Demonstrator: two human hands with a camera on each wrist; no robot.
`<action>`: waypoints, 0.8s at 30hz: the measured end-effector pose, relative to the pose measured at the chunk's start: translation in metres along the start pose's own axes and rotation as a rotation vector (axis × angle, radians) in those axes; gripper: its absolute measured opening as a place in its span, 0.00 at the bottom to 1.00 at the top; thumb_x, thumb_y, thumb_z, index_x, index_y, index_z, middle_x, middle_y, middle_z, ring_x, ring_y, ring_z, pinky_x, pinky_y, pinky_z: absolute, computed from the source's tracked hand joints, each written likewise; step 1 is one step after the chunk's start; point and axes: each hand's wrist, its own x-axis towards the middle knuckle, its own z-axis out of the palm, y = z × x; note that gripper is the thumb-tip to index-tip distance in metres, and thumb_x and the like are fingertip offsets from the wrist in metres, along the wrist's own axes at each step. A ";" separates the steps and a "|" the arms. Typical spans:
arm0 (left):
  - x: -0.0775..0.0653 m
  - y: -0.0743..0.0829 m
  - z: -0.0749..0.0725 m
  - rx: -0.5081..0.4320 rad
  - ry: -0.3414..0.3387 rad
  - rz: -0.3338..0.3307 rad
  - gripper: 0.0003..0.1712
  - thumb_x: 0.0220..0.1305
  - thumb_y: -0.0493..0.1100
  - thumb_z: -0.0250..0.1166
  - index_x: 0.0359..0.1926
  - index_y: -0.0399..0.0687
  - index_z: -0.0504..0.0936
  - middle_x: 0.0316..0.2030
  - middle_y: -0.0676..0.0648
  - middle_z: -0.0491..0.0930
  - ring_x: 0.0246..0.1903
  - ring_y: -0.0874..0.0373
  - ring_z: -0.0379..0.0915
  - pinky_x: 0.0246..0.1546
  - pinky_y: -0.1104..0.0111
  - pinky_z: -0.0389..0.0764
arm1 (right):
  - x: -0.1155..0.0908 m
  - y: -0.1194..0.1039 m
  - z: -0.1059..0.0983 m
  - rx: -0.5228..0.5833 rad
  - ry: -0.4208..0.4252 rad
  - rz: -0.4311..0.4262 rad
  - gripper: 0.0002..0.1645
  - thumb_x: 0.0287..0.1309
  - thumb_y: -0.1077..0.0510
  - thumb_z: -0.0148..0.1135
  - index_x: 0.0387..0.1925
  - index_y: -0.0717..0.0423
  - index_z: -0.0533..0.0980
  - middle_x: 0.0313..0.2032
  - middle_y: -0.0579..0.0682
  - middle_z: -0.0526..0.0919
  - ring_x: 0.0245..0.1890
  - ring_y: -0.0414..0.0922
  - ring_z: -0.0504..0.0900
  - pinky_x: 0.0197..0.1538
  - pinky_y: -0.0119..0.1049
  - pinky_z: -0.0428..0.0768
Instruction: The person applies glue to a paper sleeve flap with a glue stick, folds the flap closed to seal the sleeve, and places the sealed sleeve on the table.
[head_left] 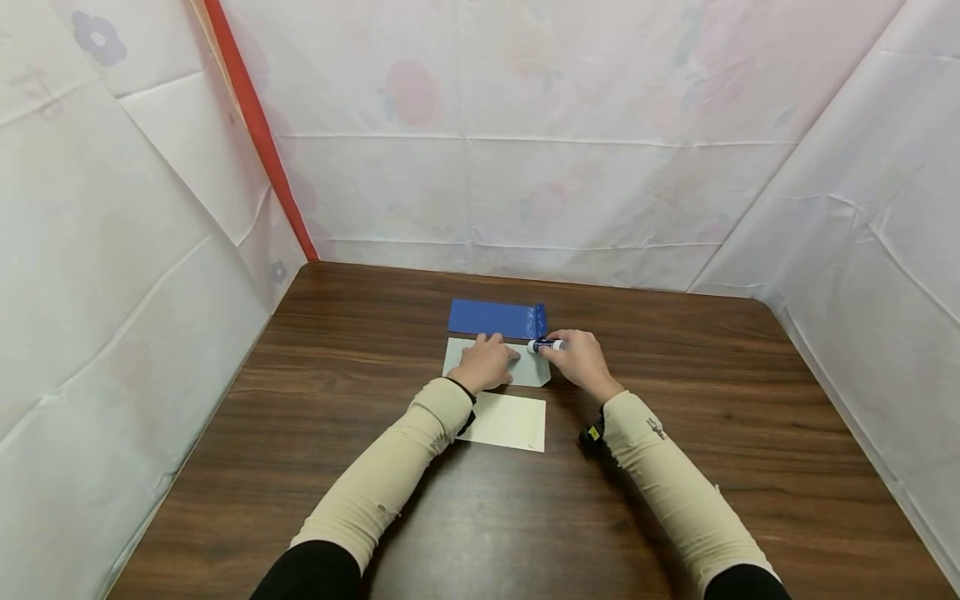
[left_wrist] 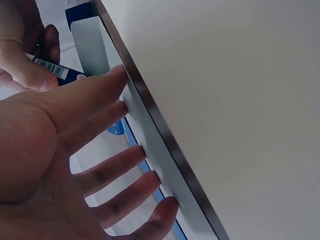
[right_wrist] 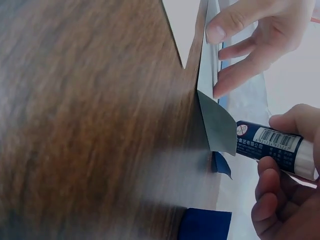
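Grey paper [head_left: 534,375] flat on the tabletop [head_left: 750,417], R end bent up as a flap. My L grip [head_left: 482,365]: wide, fingers spread & fairly straight, fingertips on top of grey paper, nothing pinched. My R grip [head_left: 583,360]: closed thumb-to-fingers on glue stick [head_left: 546,345], at grey paper's R end. Stick has dk blue label w/ barcode, white end in my fingers. Its tip is behind the flap in the R wrist view, so can't tell if it's touching. Blue paper [head_left: 483,318] just past grey paper's far edge, R end also bent up, white smears near the bend. Cream paper [head_left: 513,423] near side of grey paper, apart from it, flat. White sheet [head_left: 562,192] hangs well beyond grey paper.
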 end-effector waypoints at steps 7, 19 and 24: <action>0.001 -0.002 0.000 -0.027 0.009 -0.014 0.26 0.64 0.49 0.66 0.64 0.59 0.76 0.59 0.45 0.70 0.53 0.49 0.62 0.51 0.51 0.75 | -0.003 -0.003 0.000 -0.023 -0.036 -0.057 0.19 0.59 0.52 0.66 0.46 0.62 0.83 0.41 0.60 0.87 0.27 0.45 0.79 0.27 0.33 0.73; 0.001 -0.002 -0.001 -0.035 0.011 -0.015 0.25 0.63 0.48 0.67 0.62 0.59 0.78 0.57 0.45 0.70 0.52 0.49 0.62 0.51 0.50 0.75 | -0.012 -0.003 -0.003 -0.044 -0.049 -0.106 0.19 0.58 0.54 0.66 0.45 0.65 0.83 0.34 0.58 0.87 0.17 0.39 0.65 0.21 0.30 0.62; 0.001 -0.002 -0.001 -0.035 0.011 -0.014 0.25 0.64 0.48 0.67 0.62 0.59 0.78 0.57 0.45 0.70 0.53 0.48 0.62 0.53 0.48 0.74 | -0.018 -0.006 -0.006 -0.049 -0.063 -0.125 0.19 0.57 0.54 0.67 0.43 0.65 0.84 0.35 0.58 0.87 0.18 0.39 0.65 0.23 0.31 0.63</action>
